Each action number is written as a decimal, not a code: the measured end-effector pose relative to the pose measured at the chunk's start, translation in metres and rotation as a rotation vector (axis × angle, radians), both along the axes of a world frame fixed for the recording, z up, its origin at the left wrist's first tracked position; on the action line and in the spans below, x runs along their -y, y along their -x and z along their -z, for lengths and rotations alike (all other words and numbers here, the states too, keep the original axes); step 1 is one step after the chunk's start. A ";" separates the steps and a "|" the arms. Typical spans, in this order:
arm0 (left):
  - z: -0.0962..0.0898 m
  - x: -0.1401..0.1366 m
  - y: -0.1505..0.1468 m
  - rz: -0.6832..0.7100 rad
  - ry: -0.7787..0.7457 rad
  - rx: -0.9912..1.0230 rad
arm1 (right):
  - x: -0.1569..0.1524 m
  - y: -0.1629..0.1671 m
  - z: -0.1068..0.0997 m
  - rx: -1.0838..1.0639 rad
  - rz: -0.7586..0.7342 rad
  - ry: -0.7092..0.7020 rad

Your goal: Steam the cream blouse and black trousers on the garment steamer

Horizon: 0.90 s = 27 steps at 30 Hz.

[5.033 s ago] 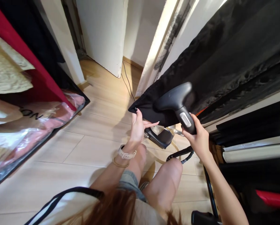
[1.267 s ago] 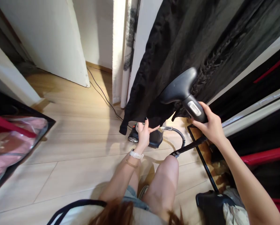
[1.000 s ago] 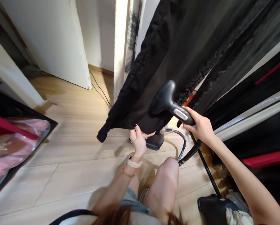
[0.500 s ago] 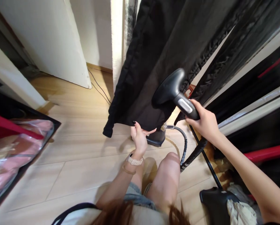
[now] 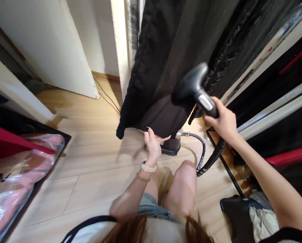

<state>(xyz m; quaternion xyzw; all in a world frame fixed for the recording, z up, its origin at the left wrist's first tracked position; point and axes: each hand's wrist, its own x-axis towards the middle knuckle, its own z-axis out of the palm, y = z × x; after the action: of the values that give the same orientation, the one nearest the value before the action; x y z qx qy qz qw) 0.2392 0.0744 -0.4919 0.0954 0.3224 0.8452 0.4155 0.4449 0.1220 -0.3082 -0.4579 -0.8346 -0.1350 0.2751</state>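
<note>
A black garment [image 5: 153, 77] hangs down in front of me, its hem near the floor. At that hem is my left hand [image 5: 153, 146], thumb on the near side and the other fingers behind the cloth, gripping the edge. My right hand [image 5: 223, 121] is wrapped around the handle of a black garment steamer head [image 5: 191, 84]. The steamer's face is turned to the cloth at its lower right; I cannot tell if it touches. From the handle a dark hose [image 5: 213, 158] runs down. Behind the hem stands the dark steamer base [image 5: 171, 146], partly hidden, with a ribbed hose [image 5: 200, 141] plugged in.
More dark clothes [image 5: 244, 40] hang at the right beside a rack. A black bin [image 5: 237, 212] with pale cloth [image 5: 263, 222] stands at lower right. Pink items in clear plastic [image 5: 37, 162] lie at left. A white door panel [image 5: 52, 47] and thin cable [image 5: 107, 94] are farther back.
The steamer head has moved right and slightly up across the cloth, with my right hand. My left hand keeps its grip on the hem, which sits a little higher. The view has shifted slightly.
</note>
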 end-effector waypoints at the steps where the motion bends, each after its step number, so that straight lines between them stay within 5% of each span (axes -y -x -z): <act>1: -0.002 0.000 -0.001 0.008 -0.020 -0.005 | -0.004 -0.004 -0.008 -0.055 0.026 -0.052; 7: -0.003 0.000 -0.002 0.021 -0.040 -0.020 | 0.000 -0.024 -0.045 -0.213 0.045 -0.219; 12: 0.007 0.001 -0.005 0.087 -0.092 -0.105 | 0.030 -0.023 -0.023 -0.128 0.004 -0.099; 17: 0.012 0.000 -0.011 -0.001 -0.005 -0.106 | 0.038 -0.015 0.009 0.094 -0.052 0.125; 23: 0.011 0.002 -0.011 -0.036 -0.022 -0.108 | 0.017 -0.022 -0.003 -0.053 0.052 -0.059; 27: 0.003 0.006 -0.009 0.020 0.013 -0.002 | 0.025 -0.025 -0.003 -0.110 0.010 -0.058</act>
<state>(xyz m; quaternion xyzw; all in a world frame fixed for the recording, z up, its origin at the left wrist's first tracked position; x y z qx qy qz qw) 0.2479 0.0685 -0.4945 0.0967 0.3272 0.8388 0.4243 0.4694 0.0972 -0.3049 -0.4604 -0.8117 -0.1352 0.3329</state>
